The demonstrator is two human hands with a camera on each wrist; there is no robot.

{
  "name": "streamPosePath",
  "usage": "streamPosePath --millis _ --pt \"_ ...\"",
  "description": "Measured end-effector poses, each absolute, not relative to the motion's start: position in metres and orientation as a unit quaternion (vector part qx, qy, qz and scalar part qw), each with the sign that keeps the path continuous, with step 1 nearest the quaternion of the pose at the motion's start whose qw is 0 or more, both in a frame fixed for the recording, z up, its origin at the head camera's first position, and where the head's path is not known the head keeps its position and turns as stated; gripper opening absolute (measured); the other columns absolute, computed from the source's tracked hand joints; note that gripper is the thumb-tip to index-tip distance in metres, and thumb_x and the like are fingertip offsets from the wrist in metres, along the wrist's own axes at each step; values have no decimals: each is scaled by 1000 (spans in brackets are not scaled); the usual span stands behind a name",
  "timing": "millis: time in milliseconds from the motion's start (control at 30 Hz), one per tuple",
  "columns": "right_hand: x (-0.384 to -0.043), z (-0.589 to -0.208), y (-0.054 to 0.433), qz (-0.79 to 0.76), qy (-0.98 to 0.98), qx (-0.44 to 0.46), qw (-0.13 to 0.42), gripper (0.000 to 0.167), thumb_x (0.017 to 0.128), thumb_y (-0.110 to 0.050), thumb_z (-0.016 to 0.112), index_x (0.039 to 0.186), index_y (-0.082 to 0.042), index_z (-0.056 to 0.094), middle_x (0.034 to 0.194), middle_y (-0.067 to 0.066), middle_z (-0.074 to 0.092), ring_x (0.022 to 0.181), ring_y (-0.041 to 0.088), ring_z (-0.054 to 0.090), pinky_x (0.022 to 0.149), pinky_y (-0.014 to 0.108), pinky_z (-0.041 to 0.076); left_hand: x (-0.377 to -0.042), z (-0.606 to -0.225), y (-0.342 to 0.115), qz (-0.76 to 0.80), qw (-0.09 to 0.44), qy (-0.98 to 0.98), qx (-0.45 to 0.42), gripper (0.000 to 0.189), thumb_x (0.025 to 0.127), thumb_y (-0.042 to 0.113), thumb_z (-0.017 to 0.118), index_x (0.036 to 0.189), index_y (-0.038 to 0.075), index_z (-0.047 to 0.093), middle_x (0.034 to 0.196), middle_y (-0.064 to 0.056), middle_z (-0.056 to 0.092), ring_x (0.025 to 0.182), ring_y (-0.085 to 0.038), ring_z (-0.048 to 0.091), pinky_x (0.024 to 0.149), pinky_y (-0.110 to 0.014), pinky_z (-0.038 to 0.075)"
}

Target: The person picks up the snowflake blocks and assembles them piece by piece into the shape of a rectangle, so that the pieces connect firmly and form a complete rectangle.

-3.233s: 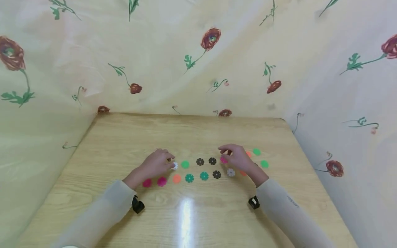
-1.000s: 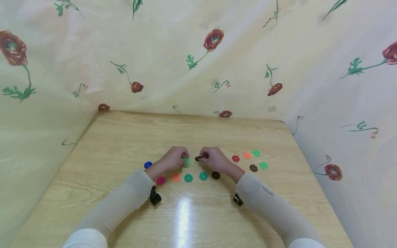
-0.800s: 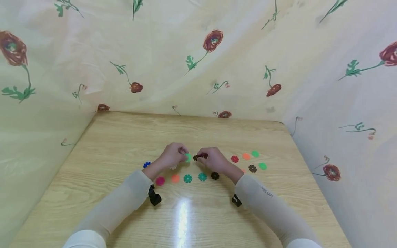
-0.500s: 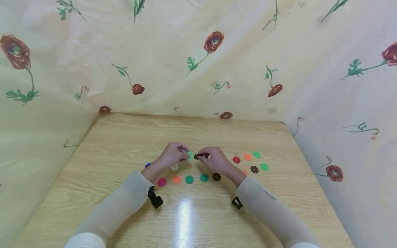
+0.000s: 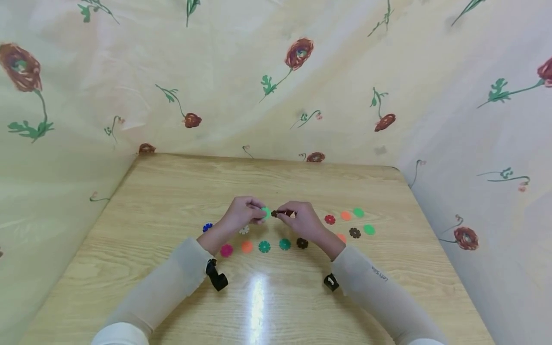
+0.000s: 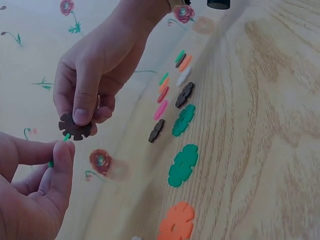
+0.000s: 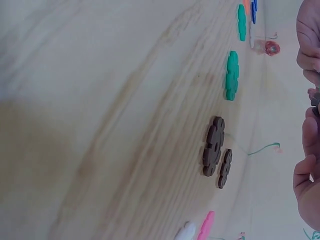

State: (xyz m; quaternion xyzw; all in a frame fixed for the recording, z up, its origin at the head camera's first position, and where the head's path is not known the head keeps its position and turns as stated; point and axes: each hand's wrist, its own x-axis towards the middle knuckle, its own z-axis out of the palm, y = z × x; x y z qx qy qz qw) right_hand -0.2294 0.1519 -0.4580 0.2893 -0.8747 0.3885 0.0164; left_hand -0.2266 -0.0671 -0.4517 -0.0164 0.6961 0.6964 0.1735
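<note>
My left hand [image 5: 243, 212] pinches a green notched plastic disc [image 5: 267, 212] between thumb and fingers. A dark brown notched disc [image 5: 274, 213] is pinched by my right hand [image 5: 304, 218]. Both are raised over the table, near the middle. In the left wrist view the brown disc [image 6: 75, 129] faces the camera, and the thin edge of the green disc [image 6: 67, 136] stands crosswise right at its lower rim. My left fingers hide most of the green one. At the right wrist view's edge, only part of both hands shows.
Loose notched discs lie in two rows on the wooden table [image 5: 172, 182]: teal [image 5: 284, 244], brown [image 5: 302, 243], orange [image 5: 247, 247], magenta [image 5: 226, 250], white [image 5: 244, 230], blue [image 5: 207, 228], red [image 5: 329, 219] and several others rightward. A flowered cloth [image 5: 233, 72] rises behind.
Earlier my hands were apart and the green and brown discs lay on the table. Since being picked up, they have been lifted and brought together, the green one moving right to the brown one's edge.
</note>
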Motion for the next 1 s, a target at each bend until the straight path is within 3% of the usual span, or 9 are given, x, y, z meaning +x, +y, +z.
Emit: streamPosePath --millis 567,1000 --pt "-230 -463 148 418 -863 283 36 7 92 -9 75 97 -9 79 91 -1 76 69 10 59 57 26 50 -222 -454 -62 733 174 656 -49 20 91 -7 69 110 -8 63 93 -16 69 74 -19 69 72 -27 60" --pt "-234 -464 150 444 -853 276 5 6 90 -5 77 93 -8 81 87 0 76 69 11 62 57 26 53 -219 -457 -56 745 171 639 -83 17 89 -11 68 106 -10 66 95 -17 67 68 -17 70 71 -27 60"
